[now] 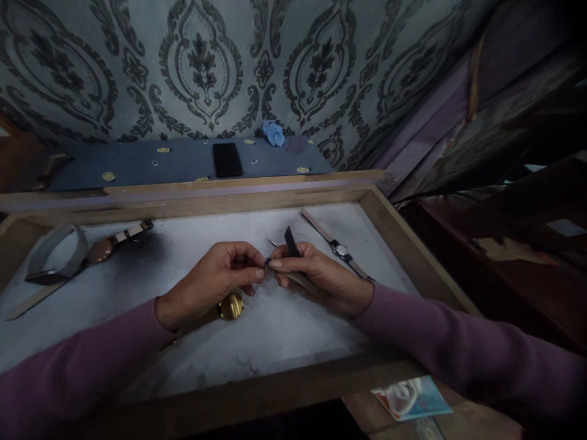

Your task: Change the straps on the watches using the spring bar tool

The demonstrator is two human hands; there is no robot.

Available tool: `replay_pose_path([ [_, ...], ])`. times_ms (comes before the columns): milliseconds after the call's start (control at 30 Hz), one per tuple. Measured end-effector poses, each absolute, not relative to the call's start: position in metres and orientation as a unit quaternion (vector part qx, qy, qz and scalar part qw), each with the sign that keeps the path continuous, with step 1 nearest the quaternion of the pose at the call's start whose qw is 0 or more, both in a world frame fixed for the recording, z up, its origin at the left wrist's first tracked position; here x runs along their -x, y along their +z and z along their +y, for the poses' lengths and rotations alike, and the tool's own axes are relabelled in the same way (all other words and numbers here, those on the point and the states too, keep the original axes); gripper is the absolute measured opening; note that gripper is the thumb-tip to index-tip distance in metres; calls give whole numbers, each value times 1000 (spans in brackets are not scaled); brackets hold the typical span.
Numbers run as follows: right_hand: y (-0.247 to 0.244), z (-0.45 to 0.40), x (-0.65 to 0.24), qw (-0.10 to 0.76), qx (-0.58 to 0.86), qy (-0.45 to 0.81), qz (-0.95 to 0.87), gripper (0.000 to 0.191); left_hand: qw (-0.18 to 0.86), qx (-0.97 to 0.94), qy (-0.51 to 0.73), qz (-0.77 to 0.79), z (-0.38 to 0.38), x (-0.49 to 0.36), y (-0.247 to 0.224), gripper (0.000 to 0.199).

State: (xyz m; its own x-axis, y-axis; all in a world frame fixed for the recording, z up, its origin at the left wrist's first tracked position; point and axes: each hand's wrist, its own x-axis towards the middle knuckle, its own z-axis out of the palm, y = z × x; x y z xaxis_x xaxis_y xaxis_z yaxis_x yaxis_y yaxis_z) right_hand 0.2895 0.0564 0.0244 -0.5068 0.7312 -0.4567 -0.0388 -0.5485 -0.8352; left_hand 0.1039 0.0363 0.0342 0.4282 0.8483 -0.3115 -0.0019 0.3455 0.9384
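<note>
1. From where I stand, both hands work over the mid of a wooden tray (206, 206), approx. halfway btwn its L & R edges.
2. L hand (220, 269): narrow pinch, thumb + fingertips, on a small dark piece (268, 262); can't tell exactly what it is.
3. R hand (316, 272): closed round a strap (291, 241), dark end sticking up, thumb tip at the same small piece. Thin metal item (272, 242) pokes out beyond the fingers; can't tell which fingers, if any, grip it.
4. Technique, my view: firm R grip, light L pinch, so the piece doesn't twist or ping off. Thumbs close tog. = better control.
5. Wrists low, fingertips over the tray floor, so anything dropped lands inside the rim. Thin item's tip should point away from skin & strap face.
6. Gold disc (230, 307) lies nr the L hand, on the near side; mind the L wrist/sleeve (105, 336) doesn't drag it.
7. R forearm: watch w/ pale strap (340, 249) lies just beyond, twd the far R corner. Lift, don't slide.
8. Far L corner: grey-banded watch (59, 247) + copper-toned watch (99, 250), v. close tog.
9. Light's dim; angling the piece up a bit would prob. help.
</note>
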Motion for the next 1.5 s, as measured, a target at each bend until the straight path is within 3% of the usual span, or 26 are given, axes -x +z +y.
replay_pose_path([
  [600,23,50,-289,283,419,690,-518,22,648,-475,359,475,32,-111,31,20],
  [867,20,51,-289,278,412,711,-497,27,644,-482,355,477,31,-114,28,22],
  [1100,15,51,-290,287,398,702,-516,22,612,-520,346,485,31,-116,27,13],
  [1500,15,51,-291,304,377,655,-580,25,647,-460,363,488,33,-115,23,22],
])
